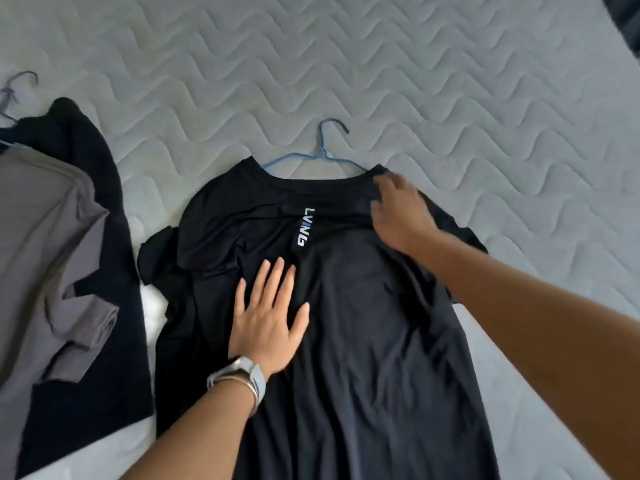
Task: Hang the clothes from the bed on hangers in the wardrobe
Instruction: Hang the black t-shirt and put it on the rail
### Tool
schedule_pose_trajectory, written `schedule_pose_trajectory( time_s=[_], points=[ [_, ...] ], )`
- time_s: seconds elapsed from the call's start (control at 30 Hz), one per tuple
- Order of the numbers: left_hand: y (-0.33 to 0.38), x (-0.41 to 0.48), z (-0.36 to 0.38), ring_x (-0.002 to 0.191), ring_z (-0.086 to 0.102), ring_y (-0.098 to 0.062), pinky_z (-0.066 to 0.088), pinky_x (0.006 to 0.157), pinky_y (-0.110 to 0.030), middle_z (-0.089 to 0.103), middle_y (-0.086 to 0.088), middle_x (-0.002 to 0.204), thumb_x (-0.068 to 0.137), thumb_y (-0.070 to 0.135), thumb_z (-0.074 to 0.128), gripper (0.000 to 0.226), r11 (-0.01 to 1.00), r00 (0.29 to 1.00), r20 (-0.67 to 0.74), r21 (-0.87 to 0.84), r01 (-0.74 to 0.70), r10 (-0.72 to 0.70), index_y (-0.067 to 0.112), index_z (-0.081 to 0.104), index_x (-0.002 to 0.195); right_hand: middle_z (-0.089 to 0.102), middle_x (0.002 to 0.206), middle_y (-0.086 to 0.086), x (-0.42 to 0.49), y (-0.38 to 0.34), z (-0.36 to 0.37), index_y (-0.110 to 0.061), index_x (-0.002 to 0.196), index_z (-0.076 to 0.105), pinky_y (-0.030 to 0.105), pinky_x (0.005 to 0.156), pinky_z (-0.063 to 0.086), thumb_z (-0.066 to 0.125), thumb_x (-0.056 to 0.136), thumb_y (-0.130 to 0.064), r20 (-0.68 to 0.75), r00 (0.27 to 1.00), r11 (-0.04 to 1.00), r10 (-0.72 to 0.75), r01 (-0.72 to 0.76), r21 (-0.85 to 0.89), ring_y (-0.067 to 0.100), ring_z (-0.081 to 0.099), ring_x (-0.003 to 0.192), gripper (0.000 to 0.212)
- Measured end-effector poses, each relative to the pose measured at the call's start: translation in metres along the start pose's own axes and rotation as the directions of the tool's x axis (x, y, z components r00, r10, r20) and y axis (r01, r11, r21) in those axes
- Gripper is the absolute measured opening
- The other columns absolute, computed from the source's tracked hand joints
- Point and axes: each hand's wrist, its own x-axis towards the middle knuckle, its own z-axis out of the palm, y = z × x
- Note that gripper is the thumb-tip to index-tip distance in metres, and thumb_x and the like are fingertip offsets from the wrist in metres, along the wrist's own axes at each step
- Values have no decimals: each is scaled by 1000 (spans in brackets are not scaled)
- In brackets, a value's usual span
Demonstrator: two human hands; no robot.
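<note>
I am working on the black T-shirt (346,323), which is lying flat on the bed (450,81) with a blue wire hanger (323,157) poking out of its neck opening. My left hand (268,317) is lying flat on the chest of the shirt, fingers spread, pinning the cloth and gripping nothing. My right hand (401,213) is reaching to the shirt's right shoulder near the collar; it is blurred, so I cannot tell whether it is pinching the fabric or only resting on it.

The risk, as I am judging it, is that the hanger is not seated evenly. The right arm of the wire is going under the collar while the left arm is lying bare near the neck edge, so lifting by the hook could let one shoulder slide off. The fabric looks thin and slippery, and the left sleeve is bunched underneath, which could drag the shirt askew.

To the left, a grey garment (45,254) is lying on top of a dark garment (104,202), close beside the shirt's rumpled sleeve, with more wire hangers (17,95) at the far left edge. The wardrobe is not in view.
</note>
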Motion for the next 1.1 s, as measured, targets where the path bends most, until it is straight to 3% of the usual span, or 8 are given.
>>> schedule_pose_trajectory(
  time_s=[0.13, 0.43, 0.6, 0.73, 0.87, 0.93, 1.03, 1.1],
  points=[
    [-4, -1, 6, 137, 27, -15, 20, 107, -44, 44, -2, 146, 84, 43, 39, 54, 999, 998, -61, -46, -15, 13, 20, 43, 134, 23, 153, 13, 64, -16, 5, -9, 145, 19, 41, 116, 15, 40, 92, -9, 63, 997, 996, 37, -32, -78, 29, 17, 142, 57],
    [-1, -3, 5, 135, 29, -15, 32, 108, -47, 48, -2, 143, 83, 43, 40, 53, 996, 995, -95, -90, -22, 14, 19, 50, 129, 60, 95, 9, 38, -30, -5, -2, 109, 62, 27, 73, 39, 41, 96, -24, 77, 990, 956, 120, -136, 261, 28, 56, 92, 33],
    [-1, -3, -19, 146, 10, -9, 2, 117, -38, 21, 7, 156, 80, 58, 27, 71, 976, 995, 94, -216, -6, 26, 26, 33, 142, 46, 60, -5, -42, -44, -44, -16, 95, 69, 21, 51, 33, 47, 93, -30, 99, 993, 915, 69, -102, 389, 10, 41, 53, 27],
    [0, -17, -90, 121, 48, -14, 31, 102, -28, 59, 2, 119, 90, 48, 43, 39, 576, 925, 374, -741, 345, -72, 18, 61, 107, 44, 59, -1, -112, -69, -81, -14, 85, 67, 21, 52, 33, 58, 87, -25, 166, 980, 800, 109, -186, 571, 12, 37, 52, 14],
    [24, -81, -192, 112, 56, -5, 39, 96, -18, 64, 6, 115, 92, 33, 48, 30, 246, 977, 142, -953, 178, -159, 20, 61, 115, 45, 58, -1, -185, -106, -115, -12, 81, 64, 12, 44, 36, 52, 90, -15, 179, 979, 685, 98, -197, 701, 7, 38, 43, 15],
    [36, -97, -242, 97, 58, 6, 42, 97, -21, 63, 16, 100, 88, 40, 51, 20, 172, 990, 108, -978, 121, -87, 31, 60, 104, 49, 60, 0, -223, -130, -129, -13, 78, 62, 5, 44, 37, 47, 93, -11, 172, 985, 656, 17, -141, 742, 6, 43, 46, 21],
    [50, -117, -313, 65, 58, -7, 48, 71, -30, 58, 8, 70, 78, 44, 61, 57, 153, 992, 121, -980, 124, -29, -3, 54, 109, 57, 68, -2, -279, -166, -155, -12, 92, 63, 4, 56, 42, 39, 96, -10, 167, 978, 654, -128, -43, 755, 9, 51, 63, 24],
    [52, -140, -350, 61, 55, -12, 48, 61, -31, 56, 2, 67, 85, 29, 58, 40, 160, 986, 110, -979, 130, -129, -4, 52, 107, 62, 77, -2, -312, -184, -180, -12, 97, 64, 4, 61, 41, 42, 96, -12, 182, 964, 688, -194, 2, 725, 7, 55, 72, 22]
  ],
)
